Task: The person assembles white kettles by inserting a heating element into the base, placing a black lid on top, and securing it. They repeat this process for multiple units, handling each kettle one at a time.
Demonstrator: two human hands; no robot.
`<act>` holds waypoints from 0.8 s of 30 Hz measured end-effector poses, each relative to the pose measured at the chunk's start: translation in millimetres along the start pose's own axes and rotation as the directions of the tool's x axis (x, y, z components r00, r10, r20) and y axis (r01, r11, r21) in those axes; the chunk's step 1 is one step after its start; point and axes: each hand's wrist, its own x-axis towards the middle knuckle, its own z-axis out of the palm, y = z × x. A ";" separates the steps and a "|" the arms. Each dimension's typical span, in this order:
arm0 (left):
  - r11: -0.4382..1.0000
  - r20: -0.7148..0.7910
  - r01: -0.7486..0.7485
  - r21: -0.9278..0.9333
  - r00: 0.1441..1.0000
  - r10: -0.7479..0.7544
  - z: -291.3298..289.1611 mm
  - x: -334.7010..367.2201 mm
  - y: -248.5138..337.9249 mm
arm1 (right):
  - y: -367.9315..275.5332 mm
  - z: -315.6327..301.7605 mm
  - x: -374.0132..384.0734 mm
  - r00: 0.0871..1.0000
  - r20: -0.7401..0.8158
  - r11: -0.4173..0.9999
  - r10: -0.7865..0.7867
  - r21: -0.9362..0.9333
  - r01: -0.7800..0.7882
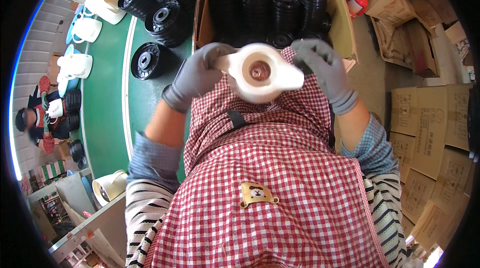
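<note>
In front of my chest I hold up a white kettle body (280,77) with its round opening facing me. A shiny, reddish-brown round surface shows inside the opening. My left hand (202,70), in a grey glove, is closed around the handle on the kettle's left side. The spout points right, toward my right hand (320,65), also grey-gloved. That hand is beside the spout with its fingers loosely bent and apart, and no object shows in it. Whether its fingertips touch the kettle is hard to see.
An open cardboard box (345,28) of stacked black round bases stands ahead. More black bases (148,60) sit on the green table (105,118) at left. White kettles (86,29) line its far side, where another person (35,118) works. Cartons (425,128) are piled at right.
</note>
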 end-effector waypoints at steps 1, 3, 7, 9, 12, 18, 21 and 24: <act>0.991 0.125 -0.054 0.122 0.991 0.038 -4.9 15.0 12.3 | -18.6 0.0 2.2 0.996 0.017 0.972 -0.085 -0.218 0.087; 0.925 0.307 -0.214 0.314 0.945 0.115 9.6 50.5 10.5 | -16.9 1.8 9.8 0.939 0.291 0.887 -0.180 -0.365 0.283; 0.902 -0.061 0.010 0.432 0.998 0.018 45.4 76.4 -16.1 | 34.2 26.5 5.3 0.964 0.267 0.903 -0.006 -0.413 0.120; 0.970 -0.081 0.175 0.170 0.983 -0.163 38.4 57.6 4.9 | 34.5 30.9 -2.0 0.984 0.114 0.983 0.137 -0.141 -0.120; 0.909 0.071 0.325 0.259 0.933 -0.354 63.5 22.9 30.3 | 62.6 58.8 -6.9 0.989 -0.122 0.987 -0.078 -0.152 0.059; 0.840 0.131 0.104 0.532 0.970 -0.203 63.9 56.1 -8.1 | 36.2 42.2 1.6 0.994 0.111 0.809 -0.018 -0.583 0.080; 0.697 0.268 0.016 0.717 0.916 -0.298 80.7 81.0 11.4 | 0.3 28.1 22.5 0.926 0.070 0.546 0.372 -0.823 -0.157; 0.522 0.253 -0.018 0.853 0.889 -0.382 93.4 96.3 33.3 | 77.8 7.3 46.5 0.928 0.253 0.662 0.273 -0.749 0.010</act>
